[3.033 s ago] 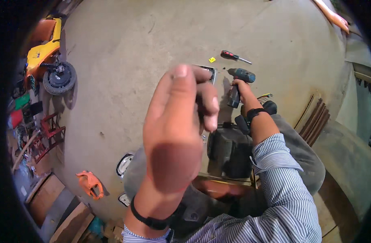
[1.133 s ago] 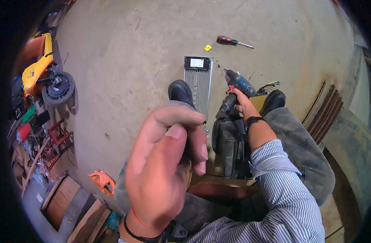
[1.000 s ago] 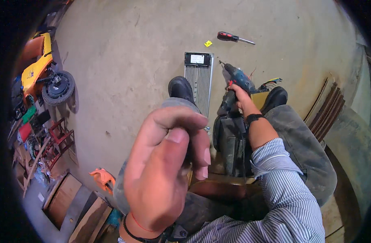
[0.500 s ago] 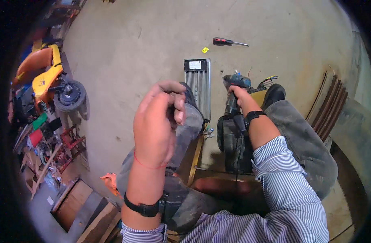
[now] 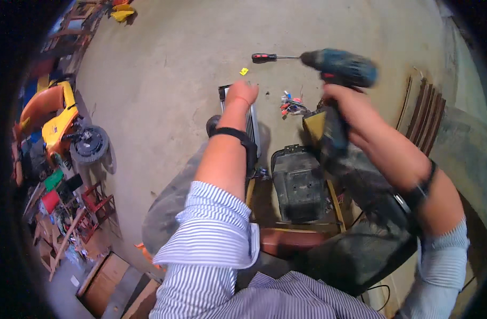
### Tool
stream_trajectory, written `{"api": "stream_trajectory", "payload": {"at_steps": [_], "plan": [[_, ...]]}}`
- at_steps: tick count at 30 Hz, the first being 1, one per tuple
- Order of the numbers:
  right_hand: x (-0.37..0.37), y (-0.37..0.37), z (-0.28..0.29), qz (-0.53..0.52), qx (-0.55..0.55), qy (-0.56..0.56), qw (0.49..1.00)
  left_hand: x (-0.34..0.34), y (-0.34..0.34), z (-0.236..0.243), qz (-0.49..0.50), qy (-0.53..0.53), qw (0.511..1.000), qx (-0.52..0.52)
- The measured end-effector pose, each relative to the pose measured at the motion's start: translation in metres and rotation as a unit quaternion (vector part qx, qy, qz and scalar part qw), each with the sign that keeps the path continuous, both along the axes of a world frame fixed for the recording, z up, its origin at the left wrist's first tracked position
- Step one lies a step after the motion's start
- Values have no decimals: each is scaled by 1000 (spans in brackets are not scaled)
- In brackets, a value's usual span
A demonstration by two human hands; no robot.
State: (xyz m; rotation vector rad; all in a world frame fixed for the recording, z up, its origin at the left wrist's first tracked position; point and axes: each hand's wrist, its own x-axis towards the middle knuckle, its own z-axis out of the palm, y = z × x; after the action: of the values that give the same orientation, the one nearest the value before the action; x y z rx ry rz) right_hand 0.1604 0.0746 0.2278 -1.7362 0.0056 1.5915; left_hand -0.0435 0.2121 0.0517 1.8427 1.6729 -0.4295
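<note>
Right hand: wrapped round the grip of a cordless drill, fingers folded in; the hand [image 5: 345,101] is a bit blurred from here, so I can't tell whether a finger is on the trigger.
Cordless drill [image 5: 343,66]: dark blue-green and black, lifted in front of the right knee, chuck pointing to the person's left.
Left hand: stretched forward, back turned up, at the far end of the finned metal unit; the hand [image 5: 242,93] hides its own fingertips, so I can't say if they are spread, pinching or touching.
Finned metal unit [image 5: 253,127]: long and narrow, on the floor by the left shoe, partly covered by that forearm.
Screwdriver [image 5: 264,57]: black and red handle, lying on the concrete beyond the left hand.
Yellow tag [image 5: 244,71]: small, between screwdriver and left hand.
Wires [image 5: 292,105]: a loose, colourful bunch right of the metal unit.
Black plastic case [image 5: 299,183]: between the person's legs.
Left side of the room: an orange-and-yellow vehicle body [image 5: 60,127] beside a black-tyred wheel [image 5: 89,144].
</note>
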Motion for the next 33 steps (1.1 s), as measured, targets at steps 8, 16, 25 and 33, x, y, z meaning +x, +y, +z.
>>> {"api": "stream_trajectory", "payload": {"at_steps": [8, 16, 25, 33], "plan": [[12, -86, 122, -191, 50, -167, 966, 1, -66, -106, -16, 65, 992, -111], [54, -69, 88, -256, -117, -3, 959, 14, -59, -138, 6, 62, 993, -104], [70, -30, 76, -246, -97, -63, 962, 33, -40, -162, 13, 75, 993, -87], [89, -2, 64, -288, -107, -51, 950, 34, -30, -186, -17, 114, 989, -88]]}}
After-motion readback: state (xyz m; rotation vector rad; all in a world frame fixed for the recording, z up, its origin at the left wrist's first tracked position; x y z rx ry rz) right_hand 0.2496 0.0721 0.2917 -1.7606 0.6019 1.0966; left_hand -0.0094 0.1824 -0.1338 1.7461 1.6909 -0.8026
